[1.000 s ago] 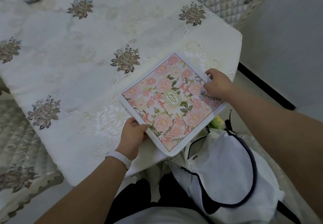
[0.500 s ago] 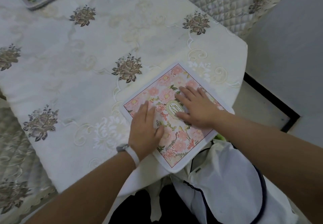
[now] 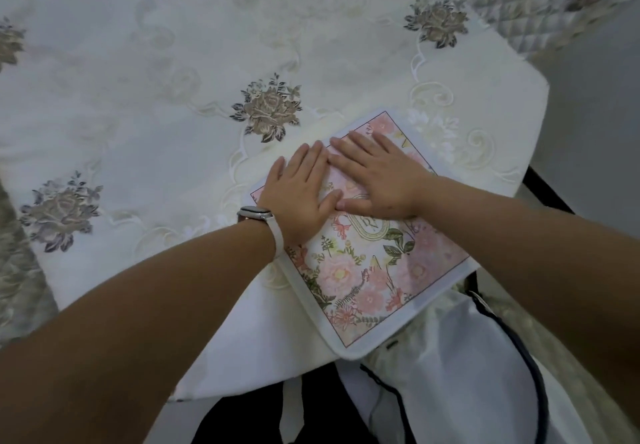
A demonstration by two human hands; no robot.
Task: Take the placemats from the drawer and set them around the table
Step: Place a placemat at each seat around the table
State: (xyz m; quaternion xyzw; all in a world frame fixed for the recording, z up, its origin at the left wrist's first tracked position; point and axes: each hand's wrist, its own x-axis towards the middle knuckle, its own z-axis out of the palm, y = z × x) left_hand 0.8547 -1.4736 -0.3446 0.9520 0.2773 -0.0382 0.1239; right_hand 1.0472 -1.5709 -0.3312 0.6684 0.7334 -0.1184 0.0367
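Placemat (image 3: 363, 270) visibility is partial. Both my hands cover its far half, and my left wrist hides part of its left border. The oval emblem at its centre is half under my right hand (image 3: 377, 177), so its lettering cannot be read.

The mat is square, with a pale bound edge, a thin dark frame line, and pink flowers with green leaves. It lies turned cornerwise on the cloth-covered table (image 3: 173, 97), at the near edge and close to the right-hand corner. Its near corner overhangs that edge.

My left hand (image 3: 299, 194) and right hand rest flat on it, side by side. The fingers are straight and held close together, and the thumbs nearly touch. A white-strapped watch (image 3: 256, 215) sits on my left wrist.
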